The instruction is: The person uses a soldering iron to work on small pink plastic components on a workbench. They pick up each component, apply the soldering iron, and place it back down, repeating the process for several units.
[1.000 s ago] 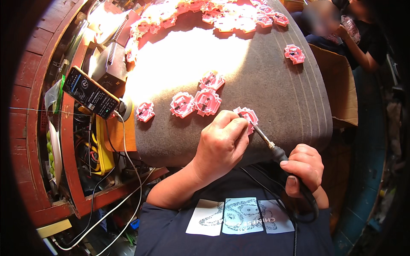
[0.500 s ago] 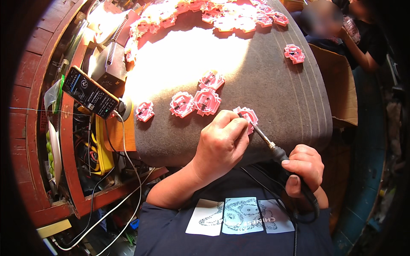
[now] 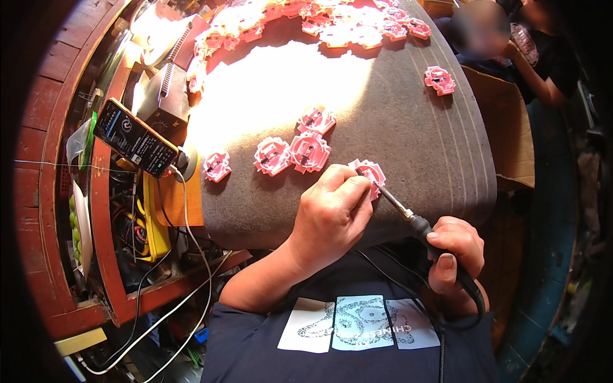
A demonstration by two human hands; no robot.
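Note:
A soldering iron (image 3: 418, 225) with a black handle is held in my right hand (image 3: 458, 252), fingers wrapped round the grip. Its metal shaft slants up and left, and the tip reaches a pink plastic part (image 3: 370, 173) near the front of the grey-topped table. Against the left side of that part, my left hand (image 3: 332, 207) is closed in a pinch. Whatever its fingertips grip is hidden; a small dark bit shows beside them. More pink parts with dark pieces inside lie to the left, among them one part (image 3: 310, 152) touching another (image 3: 316, 119).
Many pink parts (image 3: 348, 32) crowd the far end of the table (image 3: 408, 127), partly in glaring light. A lone part (image 3: 440, 81) lies far right. At left stand a phone (image 3: 135, 138) and cables (image 3: 207, 271). Behind a cardboard box (image 3: 504, 121) another person (image 3: 549, 57) sits.
The soldering iron's handle and my right hand have shifted slightly, with the tip still at the pink part. My left hand has stayed in place.

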